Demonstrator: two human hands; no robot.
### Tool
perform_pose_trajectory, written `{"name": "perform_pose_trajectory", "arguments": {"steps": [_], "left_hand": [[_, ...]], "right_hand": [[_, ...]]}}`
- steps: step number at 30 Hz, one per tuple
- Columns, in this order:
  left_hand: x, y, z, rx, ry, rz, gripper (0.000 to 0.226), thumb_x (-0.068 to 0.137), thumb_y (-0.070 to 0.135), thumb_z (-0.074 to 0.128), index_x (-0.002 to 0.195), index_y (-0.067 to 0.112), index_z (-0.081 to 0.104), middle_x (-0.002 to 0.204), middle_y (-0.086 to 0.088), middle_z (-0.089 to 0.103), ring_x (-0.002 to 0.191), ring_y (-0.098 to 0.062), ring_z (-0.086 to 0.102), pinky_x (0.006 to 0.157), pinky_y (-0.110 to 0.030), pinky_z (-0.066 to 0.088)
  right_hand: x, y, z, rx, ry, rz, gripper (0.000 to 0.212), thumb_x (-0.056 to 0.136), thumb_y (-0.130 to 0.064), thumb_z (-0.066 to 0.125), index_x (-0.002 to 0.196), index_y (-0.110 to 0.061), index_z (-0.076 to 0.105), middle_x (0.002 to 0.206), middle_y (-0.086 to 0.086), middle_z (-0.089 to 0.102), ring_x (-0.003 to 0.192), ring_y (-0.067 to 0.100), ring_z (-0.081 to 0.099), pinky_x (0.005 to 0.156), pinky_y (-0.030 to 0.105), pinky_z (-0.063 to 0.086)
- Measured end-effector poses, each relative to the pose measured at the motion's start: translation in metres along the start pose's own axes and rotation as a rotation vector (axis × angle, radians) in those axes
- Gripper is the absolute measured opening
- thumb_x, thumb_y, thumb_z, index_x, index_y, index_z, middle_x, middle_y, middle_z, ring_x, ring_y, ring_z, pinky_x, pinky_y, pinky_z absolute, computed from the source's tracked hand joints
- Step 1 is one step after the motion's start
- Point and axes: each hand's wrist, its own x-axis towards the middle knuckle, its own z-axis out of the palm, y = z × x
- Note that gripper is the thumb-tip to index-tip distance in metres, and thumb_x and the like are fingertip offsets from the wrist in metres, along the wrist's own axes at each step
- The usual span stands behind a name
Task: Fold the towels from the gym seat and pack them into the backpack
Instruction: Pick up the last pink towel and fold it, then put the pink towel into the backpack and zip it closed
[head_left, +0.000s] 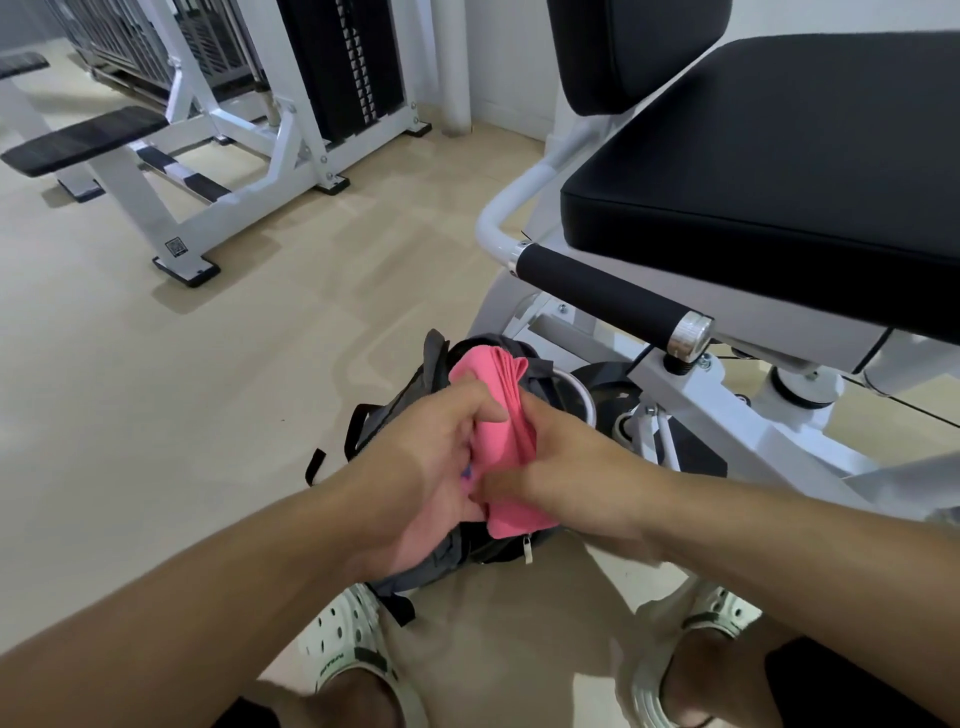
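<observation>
While our left hand (415, 467) and right hand (566, 467) both grip the folded pink towel (498, 447), it sits directly above the open grey backpack (441, 551) on the floor. Beside it stands the black gym seat (779, 171), bare of towels.

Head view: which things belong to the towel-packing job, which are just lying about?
Job:
pink towel, folded, gripped by left hand and right hand
backpack, on the floor under the hands
gym seat, no towel on it

Lying about:
weight stack machine
padded handle
sandals
</observation>
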Motion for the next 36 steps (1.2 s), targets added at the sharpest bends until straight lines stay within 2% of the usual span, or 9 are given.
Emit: {"name": "perform_pose_trajectory", "arguments": {"steps": [3, 5, 9, 14, 16, 19, 23, 32, 36], "left_hand": [[-0.001, 0.007, -0.009, 0.109, 0.074, -0.005, 0.055, 0.066, 0.026, 0.06, 0.121, 0.02, 0.063, 0.137, -0.015, 0.063, 0.117, -0.026, 0.059, 0.108, -0.057, 0.045], [-0.002, 0.015, -0.013, 0.248, 0.225, 0.014, 0.078, 0.063, 0.022, 0.063, 0.14, 0.027, 0.054, 0.132, -0.005, 0.067, 0.118, -0.017, 0.064, 0.103, -0.047, 0.048], [0.002, 0.03, -0.037, 0.501, 0.326, 0.071, 0.102, 0.066, 0.03, 0.091, 0.153, 0.029, 0.036, 0.128, 0.007, 0.066, 0.111, -0.007, 0.064, 0.103, -0.042, 0.05], [0.003, 0.039, -0.06, 0.677, 0.105, 0.073, 0.059, 0.069, 0.048, 0.087, 0.119, 0.019, 0.072, 0.114, -0.004, 0.077, 0.111, -0.027, 0.071, 0.098, -0.04, 0.055], [0.008, 0.034, -0.061, 0.679, 0.127, 0.084, 0.056, 0.069, 0.045, 0.089, 0.112, 0.013, 0.074, 0.11, -0.008, 0.078, 0.106, -0.028, 0.072, 0.098, -0.041, 0.054], [0.018, 0.024, -0.059, 0.724, 0.156, 0.156, 0.034, 0.075, 0.033, 0.082, 0.095, 0.008, 0.07, 0.088, -0.006, 0.075, 0.078, -0.018, 0.067, 0.07, -0.022, 0.052], [0.027, 0.014, -0.056, 0.803, 0.166, 0.174, 0.025, 0.085, 0.029, 0.079, 0.091, 0.008, 0.066, 0.075, -0.001, 0.063, 0.066, -0.01, 0.055, 0.052, -0.014, 0.042], [0.061, 0.021, -0.078, 0.964, 0.515, 0.245, 0.025, 0.094, 0.038, 0.067, 0.107, 0.017, 0.066, 0.099, -0.002, 0.073, 0.075, -0.017, 0.065, 0.073, -0.034, 0.055], [0.079, 0.018, -0.091, 1.077, 0.513, 0.086, 0.057, 0.095, 0.038, 0.066, 0.143, 0.014, 0.047, 0.131, -0.006, 0.061, 0.117, -0.027, 0.06, 0.099, -0.038, 0.05]], "right_hand": [[-0.002, -0.001, -0.009, -0.18, 0.037, -0.037, 0.048, 0.083, -0.013, 0.068, 0.12, -0.038, 0.049, 0.101, -0.005, 0.069, 0.091, 0.012, 0.069, 0.076, 0.032, 0.06], [-0.002, -0.006, -0.014, -0.254, 0.063, -0.066, 0.052, 0.088, -0.007, 0.061, 0.132, -0.033, 0.048, 0.102, -0.01, 0.066, 0.089, 0.007, 0.065, 0.067, 0.021, 0.053], [0.0, -0.013, -0.026, -0.118, -0.024, -0.052, 0.049, 0.072, -0.006, 0.057, 0.117, -0.024, 0.066, 0.099, 0.006, 0.075, 0.087, 0.02, 0.071, 0.067, 0.03, 0.055], [-0.005, -0.015, -0.032, -0.092, -0.161, -0.043, 0.047, 0.071, -0.002, 0.054, 0.112, -0.021, 0.07, 0.085, -0.001, 0.069, 0.072, 0.01, 0.065, 0.057, 0.021, 0.048], [-0.006, -0.013, -0.031, -0.099, -0.178, -0.031, 0.042, 0.08, -0.002, 0.054, 0.115, -0.023, 0.068, 0.088, -0.002, 0.072, 0.074, 0.008, 0.068, 0.059, 0.021, 0.05], [-0.006, -0.01, -0.026, -0.077, -0.205, 0.014, 0.03, 0.088, -0.029, 0.066, 0.118, -0.025, 0.066, 0.102, 0.0, 0.076, 0.088, 0.015, 0.074, 0.072, 0.028, 0.057], [-0.002, -0.004, -0.022, -0.382, -0.077, -0.028, 0.021, 0.101, -0.038, 0.059, 0.115, -0.025, 0.066, 0.104, -0.002, 0.075, 0.092, 0.016, 0.073, 0.085, 0.036, 0.06], [0.036, -0.003, -0.052, -0.677, 0.203, 0.041, 0.03, 0.101, -0.04, 0.056, 0.127, -0.026, 0.061, 0.112, -0.003, 0.066, 0.098, 0.021, 0.064, 0.081, 0.034, 0.051], [0.059, 0.002, -0.059, -0.651, 0.265, 0.136, 0.017, 0.101, -0.025, 0.051, 0.116, -0.021, 0.059, 0.108, 0.003, 0.065, 0.082, 0.017, 0.06, 0.061, 0.027, 0.042]]}}
